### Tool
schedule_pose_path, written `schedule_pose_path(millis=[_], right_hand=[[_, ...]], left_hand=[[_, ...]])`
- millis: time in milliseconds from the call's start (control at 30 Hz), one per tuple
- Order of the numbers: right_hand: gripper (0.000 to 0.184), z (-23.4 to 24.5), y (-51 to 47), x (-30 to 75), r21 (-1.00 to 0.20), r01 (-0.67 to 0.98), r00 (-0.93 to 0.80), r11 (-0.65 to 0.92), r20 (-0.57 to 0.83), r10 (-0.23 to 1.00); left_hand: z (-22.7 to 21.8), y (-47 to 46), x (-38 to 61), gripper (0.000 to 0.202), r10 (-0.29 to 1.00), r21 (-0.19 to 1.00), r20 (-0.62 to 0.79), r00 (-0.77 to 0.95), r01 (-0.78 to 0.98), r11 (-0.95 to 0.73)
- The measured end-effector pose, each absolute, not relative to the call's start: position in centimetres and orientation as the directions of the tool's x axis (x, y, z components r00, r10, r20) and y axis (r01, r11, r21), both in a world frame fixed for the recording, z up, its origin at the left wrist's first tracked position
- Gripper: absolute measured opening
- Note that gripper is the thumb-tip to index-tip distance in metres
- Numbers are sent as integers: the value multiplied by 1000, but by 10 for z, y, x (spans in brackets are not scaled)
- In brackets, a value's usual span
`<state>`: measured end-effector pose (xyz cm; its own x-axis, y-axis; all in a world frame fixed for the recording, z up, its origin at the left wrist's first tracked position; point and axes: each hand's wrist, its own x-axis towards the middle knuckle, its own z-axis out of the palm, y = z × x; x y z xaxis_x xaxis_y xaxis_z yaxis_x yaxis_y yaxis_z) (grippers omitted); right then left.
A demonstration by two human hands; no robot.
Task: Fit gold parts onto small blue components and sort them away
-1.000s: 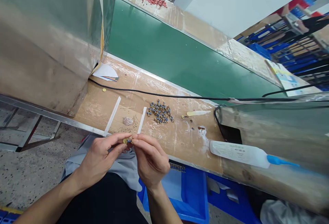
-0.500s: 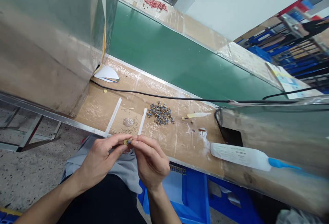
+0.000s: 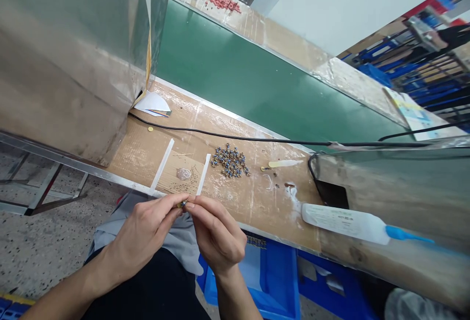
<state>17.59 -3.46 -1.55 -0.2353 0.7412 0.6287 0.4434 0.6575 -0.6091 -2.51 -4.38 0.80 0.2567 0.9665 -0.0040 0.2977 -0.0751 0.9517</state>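
Holding, left hand: I read the left hand (image 3: pixel 147 224) as pinching a small piece (image 3: pixel 182 204), yellow and blue, between thumb and forefinger, near the front edge of the desk (image 3: pixel 253 207).
Holding, right hand: the right hand (image 3: pixel 219 235) brings thumb and forefinger together on the other end of the same piece. Whether a tiny extra part sits between the fingertips, I cannot tell.
Piece status: in work, judging by the two-handed grip; not yet set down. Fingers cover most of it, so I cannot confirm completion.
Pile: many small blue-and-brass pieces (image 3: pixel 230 160) lie loose on the desk. I cannot tell whether they are finished or waiting.
Taped area: a wrapped lump (image 3: pixel 183 174) lies between two white strips (image 3: pixel 162 164), with tiny specks (image 3: pixel 182 186) scattered beside it. I judge these specks to be unused stock.
Stray piece: one yellow-ended piece (image 3: pixel 265 168) lies apart from the pile, just beside a pale tapered strip (image 3: pixel 285 163).
Bottle: the white bottle (image 3: pixel 343 222) lies on its side, blue nozzle (image 3: pixel 398 233) attached, touched by neither hand.
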Motion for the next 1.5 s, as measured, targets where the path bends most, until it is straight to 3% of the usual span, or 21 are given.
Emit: schedule_pose_path(millis=[200,400,733,1000,1167,1500], right_hand=[[46,-11,-34,174,-583,423,-251,694,661,707],[48,-8,-36,177,-555,428,-259,713,681,685],[51,-16,-49,177,-442,535,-235,720,741,630],[49,-17,-58,181,-389,557,-313,733,720,620],[55,-22,-62,187,-370,585,-345,722,692,634],[47,-19,-56,179,-384,541,-330,748,721,609]], left_hand=[[14,-48,-24,34,964,913,45,262,381,-146],[17,-48,-23,31,968,883,5,250,454,-122],[28,-46,-21,19,960,897,-99,261,442,-28],[24,-48,-17,22,976,919,-69,207,393,-18],[27,-48,-14,21,984,924,-62,170,382,-7],[19,-50,-10,21,985,931,-78,154,364,17]])
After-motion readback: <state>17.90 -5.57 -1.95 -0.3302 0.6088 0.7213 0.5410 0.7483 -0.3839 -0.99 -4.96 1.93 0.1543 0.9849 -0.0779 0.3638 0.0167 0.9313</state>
